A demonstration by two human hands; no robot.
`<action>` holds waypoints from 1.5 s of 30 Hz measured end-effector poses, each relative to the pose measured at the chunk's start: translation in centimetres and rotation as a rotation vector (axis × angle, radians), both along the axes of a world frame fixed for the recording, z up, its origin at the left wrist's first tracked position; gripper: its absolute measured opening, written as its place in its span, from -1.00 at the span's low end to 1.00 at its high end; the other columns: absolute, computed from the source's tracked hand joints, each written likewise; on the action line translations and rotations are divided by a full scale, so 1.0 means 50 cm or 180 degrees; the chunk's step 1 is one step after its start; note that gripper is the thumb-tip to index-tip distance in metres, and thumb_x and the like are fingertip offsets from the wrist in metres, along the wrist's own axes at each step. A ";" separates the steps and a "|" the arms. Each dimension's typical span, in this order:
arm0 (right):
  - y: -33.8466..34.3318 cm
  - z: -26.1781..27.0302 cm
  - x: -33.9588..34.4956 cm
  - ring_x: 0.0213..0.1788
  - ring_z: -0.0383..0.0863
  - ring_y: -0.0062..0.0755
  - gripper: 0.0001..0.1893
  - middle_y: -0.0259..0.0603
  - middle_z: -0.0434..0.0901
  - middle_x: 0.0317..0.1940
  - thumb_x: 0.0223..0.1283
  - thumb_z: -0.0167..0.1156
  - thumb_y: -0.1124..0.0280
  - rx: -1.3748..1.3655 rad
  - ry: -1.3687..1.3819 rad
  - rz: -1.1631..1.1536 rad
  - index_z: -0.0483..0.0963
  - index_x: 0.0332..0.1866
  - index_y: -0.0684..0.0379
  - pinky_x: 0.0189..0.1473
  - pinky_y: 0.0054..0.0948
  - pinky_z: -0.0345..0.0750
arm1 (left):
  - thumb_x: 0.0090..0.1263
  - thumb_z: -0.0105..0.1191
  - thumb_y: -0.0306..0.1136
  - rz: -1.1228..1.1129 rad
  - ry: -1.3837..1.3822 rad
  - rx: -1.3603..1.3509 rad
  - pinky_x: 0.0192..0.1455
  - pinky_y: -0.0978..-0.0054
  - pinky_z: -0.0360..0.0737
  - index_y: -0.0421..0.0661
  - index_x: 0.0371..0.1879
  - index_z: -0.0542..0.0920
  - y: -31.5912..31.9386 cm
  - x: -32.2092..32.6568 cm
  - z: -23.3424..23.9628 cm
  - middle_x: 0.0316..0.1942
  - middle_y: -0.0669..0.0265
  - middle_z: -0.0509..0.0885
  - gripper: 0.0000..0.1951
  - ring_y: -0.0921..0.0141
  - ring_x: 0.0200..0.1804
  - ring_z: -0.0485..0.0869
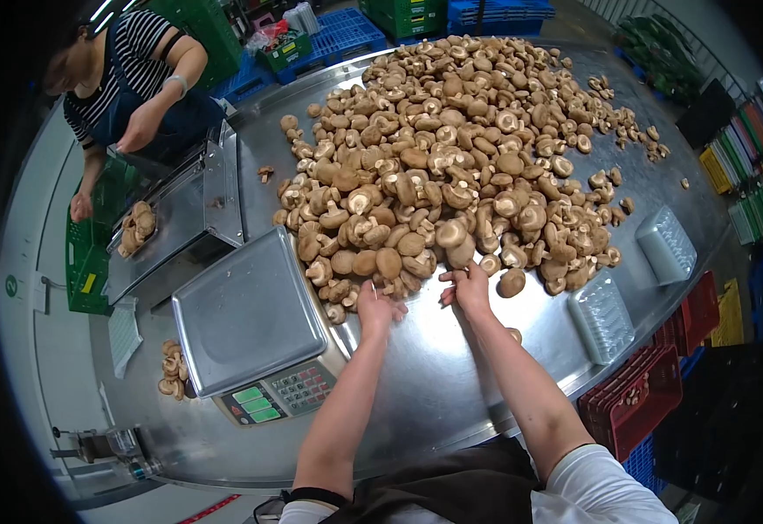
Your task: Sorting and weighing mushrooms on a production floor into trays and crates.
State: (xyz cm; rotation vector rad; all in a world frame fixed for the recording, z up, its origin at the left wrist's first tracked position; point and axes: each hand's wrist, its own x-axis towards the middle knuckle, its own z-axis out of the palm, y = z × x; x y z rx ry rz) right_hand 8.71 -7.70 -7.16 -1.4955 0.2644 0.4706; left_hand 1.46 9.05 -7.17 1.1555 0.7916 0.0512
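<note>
A large heap of shiitake mushrooms [434,150] covers much of the stainless steel table [421,386] before me. At the heap's near edge, my left hand [377,310] has its fingers apart against the lowest mushrooms and grips none. My right hand [469,292] is a little to the right, fingers spread, just below a pale-stemmed mushroom [460,251]; whether it touches that one is hard to tell. One loose mushroom [511,283] lies to the right of this hand, and another is partly hidden behind my right forearm. Bare metal shows between both hands.
A digital scale with a bare steel pan [250,314] stands left of my left arm. Stacks of clear plastic trays [601,318] sit at the right edge. Across the left side, a person [139,78] works at a wrapping machine [185,223] holding packed mushrooms [136,229]. Red crates [630,399] stand lower right.
</note>
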 end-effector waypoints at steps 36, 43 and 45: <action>0.302 0.082 -0.242 -0.07 0.61 -0.46 -0.62 -0.25 0.56 0.04 0.30 0.07 0.49 -0.0001 -0.1279 0.0505 0.46 0.22 0.28 -0.01 -0.53 0.53 | 0.28 0.13 -0.59 -0.0295 -0.0472 0.0496 -0.64 0.57 0.58 -0.34 0.17 0.35 0.390 -0.350 0.236 -0.15 0.08 0.64 -0.54 0.31 -0.50 0.70; 0.384 0.115 -0.249 0.41 0.16 0.12 -0.56 0.10 0.24 0.37 0.07 0.15 0.50 -0.1184 -0.2395 0.0934 0.51 0.14 0.25 0.47 -0.14 0.09 | 0.30 -0.01 -0.66 -0.0217 -0.0386 0.0464 -0.66 0.55 0.57 -0.34 0.14 0.35 0.496 -0.388 0.215 -0.17 0.03 0.63 -0.60 0.25 -0.49 0.72; 0.387 0.132 -0.256 0.41 0.16 0.11 -0.56 0.10 0.23 0.38 0.08 0.15 0.50 -0.1264 -0.2433 0.1002 0.51 0.15 0.25 0.47 -0.14 0.10 | 0.31 -0.03 -0.67 -0.0205 -0.0305 0.0433 -0.66 0.54 0.57 -0.33 0.19 0.32 0.506 -0.395 0.224 -0.16 0.03 0.63 -0.57 0.23 -0.49 0.72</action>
